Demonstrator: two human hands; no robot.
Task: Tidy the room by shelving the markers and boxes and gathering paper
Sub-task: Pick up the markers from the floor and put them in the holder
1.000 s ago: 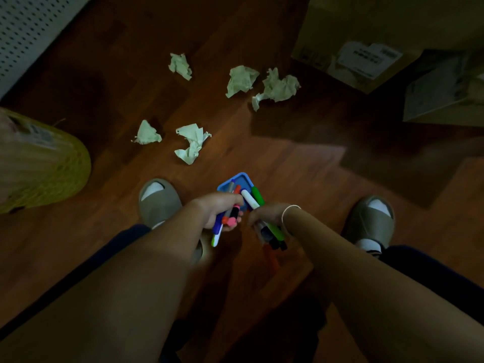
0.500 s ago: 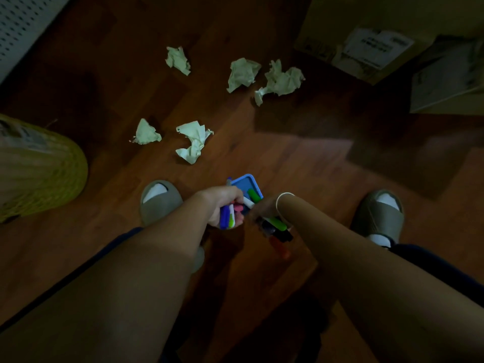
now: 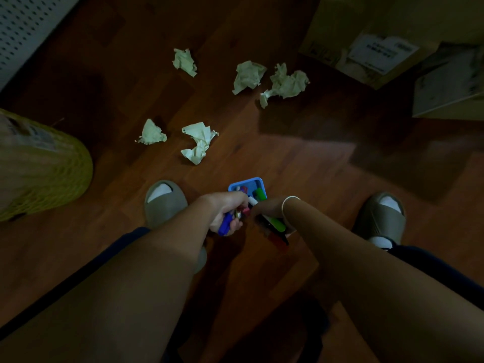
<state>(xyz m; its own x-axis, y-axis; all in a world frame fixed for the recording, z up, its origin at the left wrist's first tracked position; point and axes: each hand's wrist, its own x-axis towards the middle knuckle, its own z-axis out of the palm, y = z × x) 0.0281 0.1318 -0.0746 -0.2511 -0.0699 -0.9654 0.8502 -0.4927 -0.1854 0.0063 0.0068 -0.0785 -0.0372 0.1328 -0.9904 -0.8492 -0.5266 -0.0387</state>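
My left hand (image 3: 225, 208) grips a bunch of markers (image 3: 226, 222), a blue one lowest. My right hand (image 3: 267, 206) grips another bunch of markers (image 3: 276, 224), green and dark ones sticking out below. Both hands meet over a small blue tray (image 3: 258, 181) on the wooden floor between my feet; a green marker (image 3: 259, 193) and a red one lie in it. Several crumpled pale paper balls lie farther out: one (image 3: 151, 132), one (image 3: 199, 142), one (image 3: 185, 61), one (image 3: 248, 76), one (image 3: 285, 83).
A yellow mesh bin (image 3: 39, 166) lies at the left. Cardboard boxes (image 3: 366, 43) and a paler box (image 3: 450, 82) stand at the top right. A white perforated panel (image 3: 23, 24) is at the top left. My slippered feet (image 3: 163, 203) (image 3: 379, 218) flank the tray.
Both hands have drawn closer together above the tray, and the markers in them have tipped more upright. The view has shifted slightly.
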